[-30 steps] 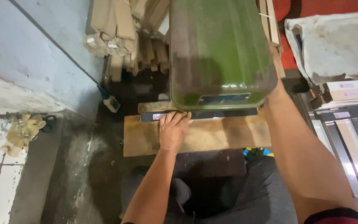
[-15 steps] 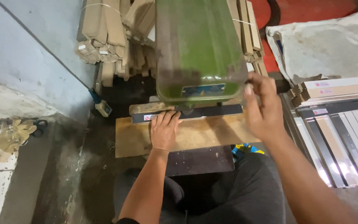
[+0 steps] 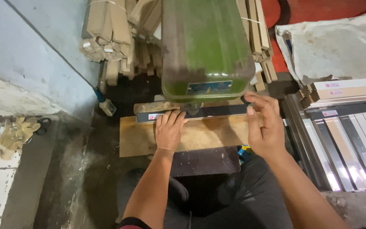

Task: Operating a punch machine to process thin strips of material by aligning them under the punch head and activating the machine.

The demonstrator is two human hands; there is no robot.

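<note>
Head view: left hand (image 3: 169,132) stays flat, fingers spread on the dark flat metal strip (image 3: 217,112) under the green drill press (image 3: 206,46); right hand (image 3: 264,123) has dropped lower, fingertips pinching the strip's end.

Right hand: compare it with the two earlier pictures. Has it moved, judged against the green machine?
Yes. The right hand has come down from beside the green machine to just below its lower right corner.
</note>
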